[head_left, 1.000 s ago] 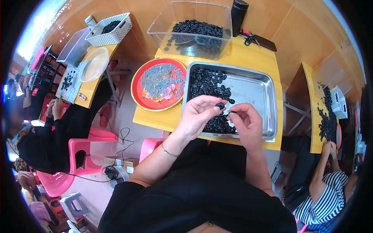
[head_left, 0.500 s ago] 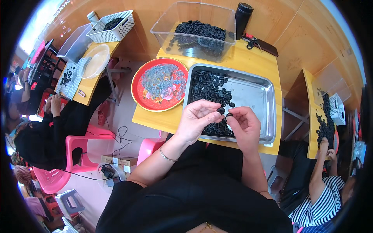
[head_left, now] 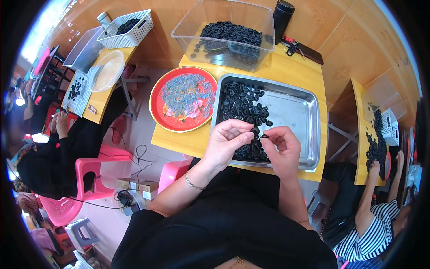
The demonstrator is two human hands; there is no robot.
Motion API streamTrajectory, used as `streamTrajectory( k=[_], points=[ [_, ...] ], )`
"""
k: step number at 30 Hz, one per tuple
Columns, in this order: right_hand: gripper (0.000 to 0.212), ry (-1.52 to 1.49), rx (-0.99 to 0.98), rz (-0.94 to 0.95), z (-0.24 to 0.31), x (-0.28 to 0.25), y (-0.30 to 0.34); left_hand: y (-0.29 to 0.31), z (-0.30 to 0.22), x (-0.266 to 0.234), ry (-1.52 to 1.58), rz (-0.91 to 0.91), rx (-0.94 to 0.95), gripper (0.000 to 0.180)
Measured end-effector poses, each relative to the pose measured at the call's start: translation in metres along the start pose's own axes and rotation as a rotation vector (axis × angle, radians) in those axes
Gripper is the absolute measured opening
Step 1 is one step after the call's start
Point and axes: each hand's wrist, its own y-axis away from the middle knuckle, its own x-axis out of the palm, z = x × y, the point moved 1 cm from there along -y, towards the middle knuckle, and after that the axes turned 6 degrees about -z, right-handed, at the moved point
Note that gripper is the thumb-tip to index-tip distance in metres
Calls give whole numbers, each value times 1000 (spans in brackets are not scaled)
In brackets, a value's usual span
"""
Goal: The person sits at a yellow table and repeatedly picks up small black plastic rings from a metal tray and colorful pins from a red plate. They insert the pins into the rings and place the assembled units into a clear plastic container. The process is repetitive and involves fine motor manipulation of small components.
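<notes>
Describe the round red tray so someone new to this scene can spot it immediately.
Find the yellow table in front of the person. Left of its rectangular metal tray sits the round red tray. Its flower pattern and scattered small grey pieces set it apart from the plain silver one.

No readable lettering, no legible labels or brands, no discernible numbers, signs

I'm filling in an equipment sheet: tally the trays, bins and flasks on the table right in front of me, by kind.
Red tray: 1
Metal tray: 1
Clear bin: 1
Black flask: 1
Total: 4
</notes>
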Motion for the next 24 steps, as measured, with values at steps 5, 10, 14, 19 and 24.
streamTrajectory(
  k=[5, 10, 14, 19, 24],
  points=[
    [14, 9, -10, -10, -3, 3, -4, -3, -1, 0, 54, -17, -24, 16],
    [14, 31, 9, 6, -6, 4, -9, -8, 4, -3, 95, -45, -36, 15],
    [13, 46, 32, 16, -9, 6, -14, -11, 5, -6, 61, -61, -17, 13],
    [15, -50, 194, 115, -10, 2, -19, -15, 5, -11, 48, -98, -19, 13],
    [14, -120, 222, 97, -15, 7, -19, -18, -1, -14, 130, -95, -40, 13]
  ],
)
